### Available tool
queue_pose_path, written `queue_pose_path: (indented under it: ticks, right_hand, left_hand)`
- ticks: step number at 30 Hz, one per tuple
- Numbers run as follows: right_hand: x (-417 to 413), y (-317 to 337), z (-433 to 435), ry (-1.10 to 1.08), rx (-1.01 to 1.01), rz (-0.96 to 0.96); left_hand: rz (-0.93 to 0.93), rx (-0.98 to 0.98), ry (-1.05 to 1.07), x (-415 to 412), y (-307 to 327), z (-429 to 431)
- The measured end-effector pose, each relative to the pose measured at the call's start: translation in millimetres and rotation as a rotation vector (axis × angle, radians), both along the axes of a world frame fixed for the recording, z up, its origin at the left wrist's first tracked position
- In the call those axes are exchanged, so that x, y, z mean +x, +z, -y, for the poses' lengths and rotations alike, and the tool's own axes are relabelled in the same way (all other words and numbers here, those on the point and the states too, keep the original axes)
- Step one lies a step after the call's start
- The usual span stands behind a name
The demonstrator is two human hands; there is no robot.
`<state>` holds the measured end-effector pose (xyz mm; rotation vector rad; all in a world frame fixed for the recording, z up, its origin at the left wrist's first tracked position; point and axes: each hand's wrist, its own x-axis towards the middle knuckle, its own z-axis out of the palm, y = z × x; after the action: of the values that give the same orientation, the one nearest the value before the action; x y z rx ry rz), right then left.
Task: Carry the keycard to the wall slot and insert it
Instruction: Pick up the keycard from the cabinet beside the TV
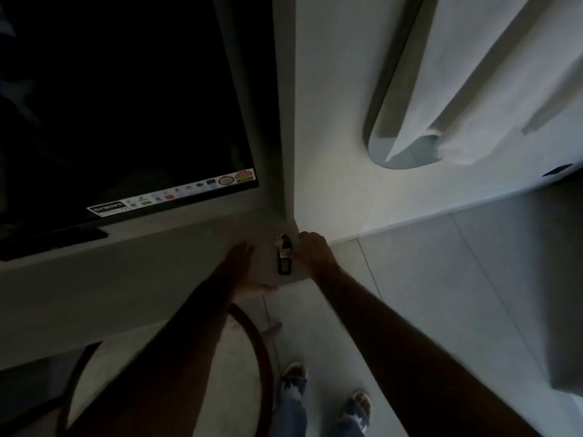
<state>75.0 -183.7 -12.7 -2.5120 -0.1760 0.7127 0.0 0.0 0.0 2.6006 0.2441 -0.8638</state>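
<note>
The keycard is a small dark rectangle with a pale tag at its top end. It lies on the right end of a grey ledge, close to the wall corner. My right hand reaches in from the right, its fingertips pinched on the keycard's top end. My left hand rests flat on the ledge just left of the card, fingers apart and holding nothing. The room is dim and I can make out no wall slot.
A dark TV screen with a sticker strip hangs above the ledge on the left. On the pale wall to the right is an oval mirror. A round table with a dark rim and my feet on the tiled floor are below.
</note>
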Motion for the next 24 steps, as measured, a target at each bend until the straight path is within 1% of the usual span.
queue_pose_path:
  ticks: [1,3,5,10,13,15,17,20,24]
  right_hand:
    - [-0.2,-3.8,-6.4,-0.003,-0.015,-0.004]
    - [-3.3,-4.7,-16.4,-0.104,0.022,-0.003]
    - [-7.7,-3.5,-24.7,-0.156,0.047,0.032]
    - [-7.0,-9.4,-32.4,-0.142,-0.046,0.134]
    - [-2.3,-11.0,-25.7,-0.180,-0.037,0.144]
    - [1.4,-7.3,-17.0,-0.223,-0.018,0.114]
    - [4.7,-4.7,-5.9,-0.291,0.009,0.027]
    - [4.6,1.3,12.9,-0.368,0.054,-0.066]
    - [4.3,14.5,43.1,-0.412,0.150,-0.094]
  left_hand:
    - [-0.013,0.011,-0.026,-2.3,-2.4,-0.6]
    - [0.006,0.060,-0.078,-5.4,-6.8,-2.8]
    - [0.030,0.094,-0.098,-7.9,-12.1,-3.6]
    - [0.032,0.116,-0.135,-3.5,-16.4,-6.5]
    - [-0.014,0.127,-0.142,-1.3,-16.1,-5.5]
    - [-0.018,0.142,-0.147,-0.3,-16.5,-3.3]
    - [-0.013,0.144,-0.157,0.7,-14.2,-0.9]
    - [-0.024,0.095,-0.147,1.8,-7.1,3.1]
    - [0.033,0.079,-0.158,9.0,11.1,20.2]
